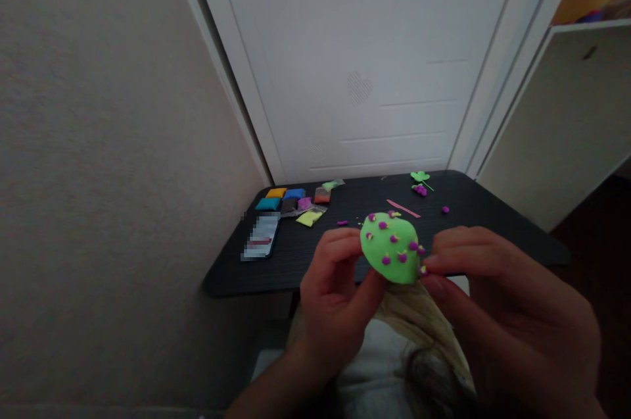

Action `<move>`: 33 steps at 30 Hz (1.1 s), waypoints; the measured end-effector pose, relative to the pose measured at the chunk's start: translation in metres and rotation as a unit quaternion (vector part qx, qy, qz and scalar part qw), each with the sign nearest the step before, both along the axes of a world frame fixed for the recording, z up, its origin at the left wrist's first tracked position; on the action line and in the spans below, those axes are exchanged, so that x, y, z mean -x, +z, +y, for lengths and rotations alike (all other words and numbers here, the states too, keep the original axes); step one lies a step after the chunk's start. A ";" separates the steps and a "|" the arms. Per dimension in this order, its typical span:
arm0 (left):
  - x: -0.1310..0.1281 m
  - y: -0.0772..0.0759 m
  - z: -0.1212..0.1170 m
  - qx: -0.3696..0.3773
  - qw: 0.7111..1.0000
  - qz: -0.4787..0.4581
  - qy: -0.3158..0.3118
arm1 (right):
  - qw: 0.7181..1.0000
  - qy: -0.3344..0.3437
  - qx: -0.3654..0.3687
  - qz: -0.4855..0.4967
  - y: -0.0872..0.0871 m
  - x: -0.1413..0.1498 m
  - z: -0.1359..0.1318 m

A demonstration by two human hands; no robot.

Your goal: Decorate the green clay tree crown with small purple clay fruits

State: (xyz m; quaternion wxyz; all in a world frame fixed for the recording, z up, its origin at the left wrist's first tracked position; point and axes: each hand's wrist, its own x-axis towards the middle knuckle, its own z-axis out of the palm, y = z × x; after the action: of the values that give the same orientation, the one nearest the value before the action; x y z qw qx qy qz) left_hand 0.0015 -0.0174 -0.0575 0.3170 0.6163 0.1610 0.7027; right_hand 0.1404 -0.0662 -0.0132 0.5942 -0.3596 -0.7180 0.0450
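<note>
My left hand (340,281) grips a rounded light-green clay piece (394,245) by its edge, fingers behind and thumb below. Several small purple clay bits with yellow tips dot its face. At the piece's lower right edge, my right hand (497,300) pinches another small purple-and-yellow clay bit (424,270) between thumb and forefinger. Whether that bit touches the green piece I cannot tell. Both hands are held up in front of the table's near edge, above my lap.
The dark table (296,274) bears bags of coloured clay (269,204), a phone (261,236), a pink strip-like tool (403,208), a purple ball (445,210), a purple cluster (420,190) and a green clover-like shape (420,176). A white panelled door (365,44) stands behind, a wall (123,175) at left.
</note>
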 end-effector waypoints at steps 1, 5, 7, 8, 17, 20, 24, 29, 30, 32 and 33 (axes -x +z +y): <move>0.001 0.000 -0.001 -0.008 1.000 0.008 0.009 | 1.000 0.006 -0.002 -0.016 0.000 -0.001 0.000; 0.002 0.001 -0.002 -0.034 0.999 0.013 0.036 | 0.999 0.014 -0.003 -0.038 0.000 -0.004 0.000; 0.001 0.000 -0.002 -0.040 0.998 0.014 0.045 | 1.000 0.001 0.006 -0.014 0.000 -0.002 -0.002; 0.001 0.000 -0.002 -0.044 0.998 0.018 0.048 | 1.000 -0.004 0.010 -0.003 0.000 -0.001 -0.002; 0.002 0.001 -0.002 -0.078 0.994 0.029 0.072 | 0.999 0.009 0.034 0.020 -0.004 0.001 -0.003; 0.002 0.001 -0.002 -0.078 0.994 0.031 0.067 | 0.998 0.023 0.043 0.028 -0.005 0.000 -0.003; 0.002 0.001 -0.003 -0.064 0.996 0.033 0.056 | 0.999 0.026 0.032 0.031 -0.004 0.001 -0.003; 0.001 0.001 -0.005 -0.056 0.996 0.032 0.063 | 0.999 0.015 0.007 0.032 -0.004 0.005 -0.003; 0.001 0.001 -0.005 -0.054 0.996 0.033 0.064 | 0.999 0.010 0.003 0.030 -0.004 0.006 -0.003; 0.001 0.001 -0.005 -0.051 0.996 0.033 0.064 | 1.000 0.006 -0.002 0.027 -0.006 0.005 -0.003; 0.001 0.001 -0.005 -0.051 0.996 0.033 0.067 | 1.000 0.006 -0.004 0.023 -0.007 0.005 -0.002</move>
State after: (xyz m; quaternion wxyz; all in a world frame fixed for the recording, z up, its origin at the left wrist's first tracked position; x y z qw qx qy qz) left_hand 0.0005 -0.0228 -0.0563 0.2316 0.6422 0.1762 0.7092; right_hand 0.1356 -0.0685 -0.0199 0.6121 -0.3512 -0.7064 0.0540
